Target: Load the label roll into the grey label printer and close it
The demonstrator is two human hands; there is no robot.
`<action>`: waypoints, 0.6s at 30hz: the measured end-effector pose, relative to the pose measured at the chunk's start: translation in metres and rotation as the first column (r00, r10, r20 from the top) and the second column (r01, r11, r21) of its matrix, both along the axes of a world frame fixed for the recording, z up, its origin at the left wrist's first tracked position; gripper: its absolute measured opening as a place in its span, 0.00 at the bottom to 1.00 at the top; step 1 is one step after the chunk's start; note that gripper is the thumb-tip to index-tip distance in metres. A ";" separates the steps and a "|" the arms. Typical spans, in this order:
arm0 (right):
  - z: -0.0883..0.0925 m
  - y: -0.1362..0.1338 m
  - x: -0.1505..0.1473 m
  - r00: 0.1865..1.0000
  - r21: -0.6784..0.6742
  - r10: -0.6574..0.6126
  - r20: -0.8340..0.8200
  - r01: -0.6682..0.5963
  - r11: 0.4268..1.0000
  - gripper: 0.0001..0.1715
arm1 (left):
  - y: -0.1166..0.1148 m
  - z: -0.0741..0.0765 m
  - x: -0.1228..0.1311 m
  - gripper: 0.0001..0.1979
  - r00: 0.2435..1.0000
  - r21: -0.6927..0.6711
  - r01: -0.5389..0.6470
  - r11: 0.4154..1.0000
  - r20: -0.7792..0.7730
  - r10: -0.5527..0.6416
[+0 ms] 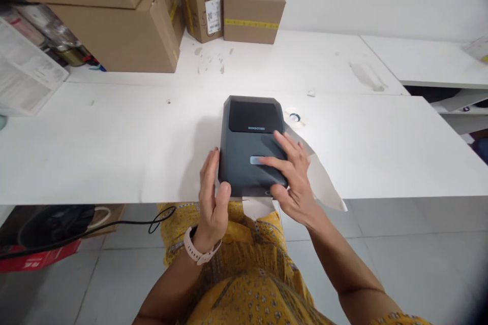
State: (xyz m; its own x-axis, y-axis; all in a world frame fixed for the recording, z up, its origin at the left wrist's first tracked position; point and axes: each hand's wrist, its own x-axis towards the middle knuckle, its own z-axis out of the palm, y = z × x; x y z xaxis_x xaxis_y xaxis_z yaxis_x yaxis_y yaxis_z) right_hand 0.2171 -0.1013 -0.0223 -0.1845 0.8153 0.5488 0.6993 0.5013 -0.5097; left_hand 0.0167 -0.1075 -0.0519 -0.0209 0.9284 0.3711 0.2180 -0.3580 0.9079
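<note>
A dark grey label printer [244, 179] stands on the white table close to its front edge, its black lid panel away from me. My left hand [212, 190] lies along the printer's left side, fingers straight and thumb at the near corner. Spread over the right part of the printer's top is my right hand [295, 177]. Its index fingertip touches the light oblong button [257, 160], while the thumb rests at the front edge. White paper [324, 180] reaches out from under the printer's right side and over the table edge. More paper [259, 207] hangs below its front.
A small label roll [295, 117] lies behind the printer's right side. Cardboard boxes [125, 35] are stacked at the back left, with a taped box [251, 12] against the wall. A black cable [133, 222] runs below the table at the left.
</note>
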 end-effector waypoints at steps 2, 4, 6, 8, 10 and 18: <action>-0.012 -0.007 0.006 0.985 -0.015 -0.008 -0.172 0.005 1.000 0.32 | -0.001 -0.002 0.000 0.28 0.998 -0.009 0.047 0.999 0.037 -0.047; -0.016 -0.012 0.012 0.968 -0.026 0.003 -0.252 -0.010 1.000 0.37 | 0.002 0.003 0.000 0.28 0.995 0.035 0.041 0.999 0.087 -0.044; -0.008 -0.010 0.017 0.974 -0.032 0.039 -0.224 -0.048 0.998 0.42 | 0.014 0.012 -0.001 0.28 0.990 0.088 0.006 0.996 0.140 -0.018; 0.012 0.003 0.020 0.985 0.007 0.073 -0.154 -0.072 0.997 0.45 | 0.036 0.024 -0.002 0.28 0.982 0.117 -0.043 0.992 0.186 0.021; 0.037 0.024 0.022 0.993 0.078 0.083 -0.088 -0.076 0.994 0.46 | 0.067 0.032 -0.003 0.26 0.969 0.123 -0.091 0.988 0.241 0.059; 0.116 0.129 0.026 0.995 0.149 -0.001 -0.102 0.017 0.989 0.41 | 0.143 0.005 -0.010 0.42 0.937 -0.173 0.273 0.946 0.269 -0.221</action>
State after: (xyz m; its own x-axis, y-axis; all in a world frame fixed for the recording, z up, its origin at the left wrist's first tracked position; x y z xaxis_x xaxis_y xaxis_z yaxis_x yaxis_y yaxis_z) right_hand 0.2428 0.0280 0.0934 -0.1146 0.7242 0.6800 0.6526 0.5710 -0.4981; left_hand 0.0066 0.0358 -0.0466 0.1534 0.9706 0.1857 -0.0898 -0.1734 0.9807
